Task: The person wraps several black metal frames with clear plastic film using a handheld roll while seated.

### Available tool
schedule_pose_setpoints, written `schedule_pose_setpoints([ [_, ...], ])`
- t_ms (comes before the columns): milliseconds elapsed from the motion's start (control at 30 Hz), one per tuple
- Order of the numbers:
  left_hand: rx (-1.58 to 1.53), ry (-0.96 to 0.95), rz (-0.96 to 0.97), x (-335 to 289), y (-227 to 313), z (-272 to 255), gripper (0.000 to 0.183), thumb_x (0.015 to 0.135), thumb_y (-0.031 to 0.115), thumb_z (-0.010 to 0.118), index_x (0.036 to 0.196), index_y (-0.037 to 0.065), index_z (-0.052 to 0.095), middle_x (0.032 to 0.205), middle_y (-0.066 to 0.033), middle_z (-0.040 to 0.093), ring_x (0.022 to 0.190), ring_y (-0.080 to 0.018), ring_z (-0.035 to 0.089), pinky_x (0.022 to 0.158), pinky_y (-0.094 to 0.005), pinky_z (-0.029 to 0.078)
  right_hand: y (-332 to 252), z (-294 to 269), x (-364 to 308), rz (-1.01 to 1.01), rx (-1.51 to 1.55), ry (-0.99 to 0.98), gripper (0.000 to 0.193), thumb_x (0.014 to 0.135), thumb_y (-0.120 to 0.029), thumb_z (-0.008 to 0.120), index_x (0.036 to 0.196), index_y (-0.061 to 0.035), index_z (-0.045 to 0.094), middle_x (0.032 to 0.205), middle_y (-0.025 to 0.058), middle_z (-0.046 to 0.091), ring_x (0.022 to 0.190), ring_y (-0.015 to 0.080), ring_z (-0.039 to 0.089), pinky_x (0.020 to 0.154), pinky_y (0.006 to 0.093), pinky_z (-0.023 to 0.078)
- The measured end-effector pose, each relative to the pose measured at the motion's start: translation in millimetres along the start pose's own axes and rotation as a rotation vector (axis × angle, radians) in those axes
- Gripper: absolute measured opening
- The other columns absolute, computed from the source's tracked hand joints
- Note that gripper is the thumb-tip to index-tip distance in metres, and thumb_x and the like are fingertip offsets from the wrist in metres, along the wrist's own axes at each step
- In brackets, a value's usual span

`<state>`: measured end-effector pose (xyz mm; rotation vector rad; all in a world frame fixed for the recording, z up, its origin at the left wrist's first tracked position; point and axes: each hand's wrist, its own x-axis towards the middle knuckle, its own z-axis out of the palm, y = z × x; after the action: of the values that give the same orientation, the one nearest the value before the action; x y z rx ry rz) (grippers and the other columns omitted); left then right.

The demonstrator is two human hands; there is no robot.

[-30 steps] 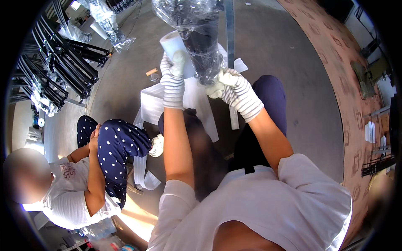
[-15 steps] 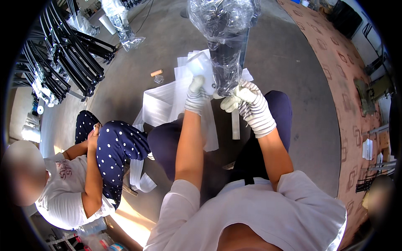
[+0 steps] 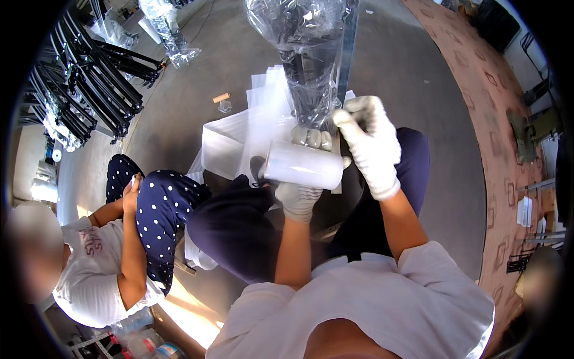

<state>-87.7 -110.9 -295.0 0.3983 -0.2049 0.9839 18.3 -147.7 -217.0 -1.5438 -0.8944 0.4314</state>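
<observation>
A black part wrapped in clear plastic film (image 3: 308,81) rises from between my knees to the top edge of the view. In front of its lower end, my left hand (image 3: 297,197), in a white knit glove, is closed around a roll of clear stretch film (image 3: 304,166), held almost level. My right hand (image 3: 375,146), also gloved, is raised just right of the wrapped part's lower end. Its fingers are curled and drawn toward the thumb; anything thin between them is too small to make out.
White foam sheets (image 3: 224,146) lie on the floor beyond my left knee. A person in dotted trousers (image 3: 164,200) sits close at my left. Black metal frames (image 3: 98,78) are stacked at the far left. A small orange tube (image 3: 222,97) lies on the floor.
The stretch film roll has swung from behind the left of the wrapped part to its near side, in my left hand. My right hand has turned and lifted slightly rightward. My left knee moved left.
</observation>
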Motion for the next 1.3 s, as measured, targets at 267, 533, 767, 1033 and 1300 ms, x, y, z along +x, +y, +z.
schedule_pose_setpoints([
  [267, 0.104, 0.097, -0.045, -40, -5, 28, 0.06, 0.069, 0.011, 0.058, 0.122, 0.001, 0.031, 0.12, -0.0121, 0.039, 0.111, -0.0254, 0.04, 0.096, -0.037, 0.031, -35, -37, -43, -0.472, -0.463, -0.35, 0.057, 0.061, -0.029, 0.068, 0.112, -0.008, 0.049, 0.103, 0.0118, 0.052, 0.094, 0.0301, 0.051, 0.08, 0.0338, 0.044],
  [533, 0.856, 0.047, 0.09, -38, 41, 71, 0.043, 0.07, -0.005, 0.056, 0.111, -0.002, 0.045, 0.108, -0.0122, 0.051, 0.091, -0.0178, 0.053, 0.083, -0.0293, 0.043, -56, -63, -26, -0.588, -0.098, -0.2, 0.055, 0.059, -0.019, 0.068, 0.11, -0.0098, 0.048, 0.092, 0.0118, 0.054, 0.084, 0.0286, 0.056, 0.072, 0.0333, 0.046],
  [767, 2.561, -0.505, 0.861, 42, 51, 145, 0.08, 0.056, 0.015, 0.072, 0.126, 0.008, 0.033, 0.116, -0.0133, 0.042, 0.111, -0.032, 0.037, 0.093, -0.0479, 0.028, -82, -60, 18, -0.561, -0.01, -0.415, 0.052, 0.056, -0.019, 0.072, 0.102, -0.0091, 0.05, 0.084, 0.0108, 0.059, 0.077, 0.0225, 0.058, 0.069, 0.0304, 0.046],
  [1033, 1.337, 0.014, 0.122, 24, 53, 96, 0.064, 0.055, 0.011, 0.078, 0.108, 0.004, 0.041, 0.096, -0.0068, 0.054, 0.083, -0.0143, 0.054, 0.075, -0.0292, 0.046, -20, -23, 122, -0.194, 0.546, -0.227, 0.019, 0.08, -0.023, 0.054, 0.082, -0.0039, 0.056, 0.07, 0.0051, 0.059, 0.059, 0.0077, 0.053, 0.055, 0.0199, 0.044],
  [1300, 1.505, 0.296, 0.86, 15, 84, 72, 0.069, 0.054, 0.013, 0.078, 0.111, 0.003, 0.04, 0.099, -0.0081, 0.049, 0.084, -0.0141, 0.05, 0.076, -0.0268, 0.043, 14, 99, 149, 0.271, 0.884, -1.131, 0.018, 0.08, -0.019, 0.051, 0.091, -0.0057, 0.055, 0.085, 0.0081, 0.059, 0.075, 0.0142, 0.053, 0.069, 0.0251, 0.044],
])
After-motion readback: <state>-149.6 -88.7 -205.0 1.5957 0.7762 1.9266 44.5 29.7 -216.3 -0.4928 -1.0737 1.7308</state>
